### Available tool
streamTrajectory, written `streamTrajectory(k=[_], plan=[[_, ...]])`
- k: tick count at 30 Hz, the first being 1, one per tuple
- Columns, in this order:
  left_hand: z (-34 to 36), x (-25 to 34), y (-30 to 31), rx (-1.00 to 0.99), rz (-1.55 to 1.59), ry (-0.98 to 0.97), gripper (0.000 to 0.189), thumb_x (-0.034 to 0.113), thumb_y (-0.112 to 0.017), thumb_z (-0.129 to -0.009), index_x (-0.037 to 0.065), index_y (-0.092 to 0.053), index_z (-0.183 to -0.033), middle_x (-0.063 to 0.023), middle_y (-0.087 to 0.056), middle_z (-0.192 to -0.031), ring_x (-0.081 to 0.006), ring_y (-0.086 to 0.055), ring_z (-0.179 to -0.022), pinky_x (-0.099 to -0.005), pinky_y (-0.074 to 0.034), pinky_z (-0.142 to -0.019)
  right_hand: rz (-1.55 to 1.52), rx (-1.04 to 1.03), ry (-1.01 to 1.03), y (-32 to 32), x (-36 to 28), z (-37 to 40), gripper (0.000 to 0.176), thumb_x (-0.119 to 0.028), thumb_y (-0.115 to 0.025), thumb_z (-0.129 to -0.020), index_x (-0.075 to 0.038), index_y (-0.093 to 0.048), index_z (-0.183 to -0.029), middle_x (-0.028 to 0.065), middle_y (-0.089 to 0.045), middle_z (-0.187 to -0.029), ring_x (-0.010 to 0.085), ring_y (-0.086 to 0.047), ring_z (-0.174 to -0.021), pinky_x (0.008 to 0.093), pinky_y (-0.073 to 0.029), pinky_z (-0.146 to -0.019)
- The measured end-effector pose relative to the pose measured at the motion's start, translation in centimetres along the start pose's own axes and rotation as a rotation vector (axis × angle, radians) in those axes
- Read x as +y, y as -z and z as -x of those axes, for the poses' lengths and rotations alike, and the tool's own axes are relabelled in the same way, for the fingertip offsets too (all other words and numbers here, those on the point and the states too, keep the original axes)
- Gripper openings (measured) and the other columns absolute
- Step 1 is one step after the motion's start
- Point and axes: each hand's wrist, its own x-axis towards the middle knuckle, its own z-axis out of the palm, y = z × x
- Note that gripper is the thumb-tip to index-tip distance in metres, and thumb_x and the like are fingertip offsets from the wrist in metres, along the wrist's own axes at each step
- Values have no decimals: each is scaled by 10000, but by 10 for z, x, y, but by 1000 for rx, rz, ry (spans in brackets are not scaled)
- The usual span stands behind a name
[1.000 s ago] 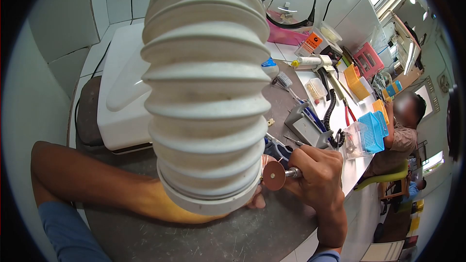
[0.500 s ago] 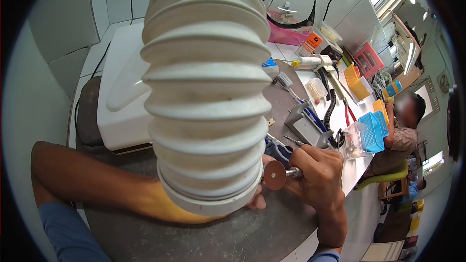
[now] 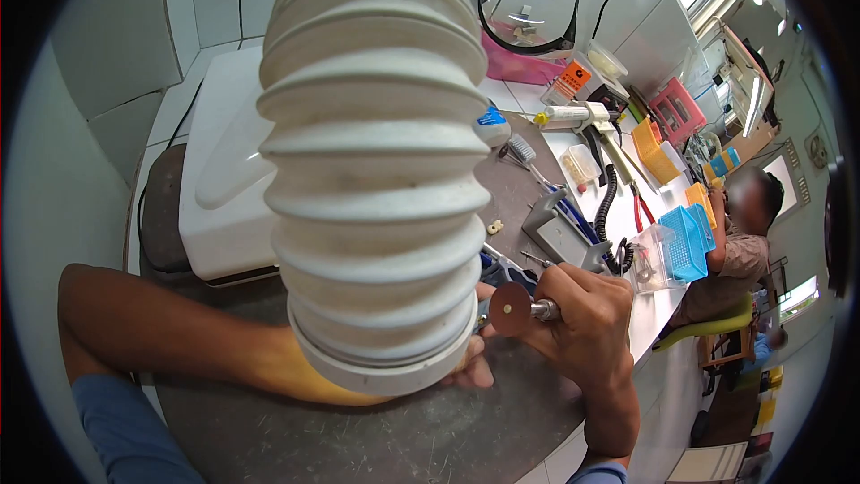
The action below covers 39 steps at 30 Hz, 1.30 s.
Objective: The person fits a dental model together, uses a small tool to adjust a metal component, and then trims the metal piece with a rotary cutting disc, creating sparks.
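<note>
My right hand (image 3: 587, 323) is closed around a metal rotary handpiece (image 3: 545, 309). A thin brown disc (image 3: 509, 309) is mounted on its tip and faces me. My left hand (image 3: 473, 369) is mostly hidden behind a wide, ribbed white hose (image 3: 376, 161). Only some curled fingertips show past the hose rim, close to the disc. A small shiny bit shows beside the disc at those fingers, too small and covered to name. Both hands are just above the dark grey work surface (image 3: 358, 444).
Safety glasses (image 3: 528, 36) rest at the back. A grey holder (image 3: 555, 224), a brush (image 3: 521, 149), red-handled pliers (image 3: 642, 208) and a blue basket (image 3: 683, 242) stand to the right. A white-covered box (image 3: 228, 179) sits left. Another person (image 3: 739, 251) sits far right.
The disc and handpiece have shifted slightly upward in view. The hose appears a little further left, showing more of the left fingertips. Both hands keep nearly the same pose.
</note>
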Motion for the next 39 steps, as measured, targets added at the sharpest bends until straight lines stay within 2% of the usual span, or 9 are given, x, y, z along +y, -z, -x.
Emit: streamTrajectory(k=[7,17,20,22,26,28,32,34,39], plan=[[-6,18,-1,-51,-145,89,482,242,-501,-1023,-11,-394,-1420,-140,-682,-1098,-173,-636,-1099,-271,-536,-933,-33,42,-58,0,-1,1,495,-445,-829,-702,-83,-498,-632,30,-505,-543,171,-525,-419,312,-377,-391],[-6,26,-4,-84,-243,87,454,246,-504,-1022,-17,-425,-1383,-152,-679,-1109,-188,-641,-1094,-278,-543,-927,-47,49,-50,0,0,2,499,-452,-834,-689,-85,-500,-635,22,-501,-542,161,-515,-414,308,-375,-392],[-6,20,-1,-49,-148,82,441,254,-513,-1018,-11,-452,-1366,-133,-690,-1066,-173,-652,-1069,-273,-549,-913,-90,69,-61,5,-1,1,485,-356,-906,-612,-87,-502,-621,25,-518,-536,158,-510,-430,284,-381,-432],[-6,19,1,-29,-252,40,427,241,-527,-1012,-6,-477,-1356,-116,-692,-1043,-150,-663,-1024,-263,-554,-890,-269,56,-178,11,-3,0,412,-328,-919,-589,-67,-619,-698,29,-614,-630,142,-579,-502,260,-430,-468],[-4,37,-5,22,-532,130,409,225,-545,-1004,-7,-502,-1337,-104,-688,-1041,-135,-674,-963,-252,-553,-867,-406,25,-119,15,-4,-5,403,-275,-921,-590,-41,-707,-838,55,-679,-740,149,-643,-600,254,-479,-517],[-7,41,-6,-39,-630,162,412,212,-562,-995,-12,-503,-1335,-102,-683,-1054,-127,-679,-910,-245,-546,-861,-426,78,112,7,3,-3,412,-138,-870,-627,-97,-716,-1007,26,-679,-828,125,-639,-578,264,-490,-486],[-7,30,-6,-54,-416,51,422,191,-601,-975,-14,-484,-1326,-99,-682,-1052,-127,-682,-924,-241,-545,-855,-458,82,112,8,6,0,388,-134,-870,-616,-91,-713,-969,23,-677,-817,109,-635,-573,251,-490,-491],[-3,33,-14,127,-305,-23,415,136,-651,-938,-13,-467,-1279,-112,-659,-1107,-139,-671,-986,-249,-547,-892,-481,16,-24,16,2,1,355,-121,-870,-621,-91,-707,-935,22,-680,-812,104,-626,-561,242,-479,-483],[-14,11,2,239,-376,-134,436,56,-664,-909,-1,-419,-1266,-136,-620,-1182,-165,-629,-1098,-273,-539,-961,-470,21,-53,17,-1,0,303,-141,-885,-637,-63,-678,-844,39,-681,-767,112,-625,-572,241,-463,-497]])
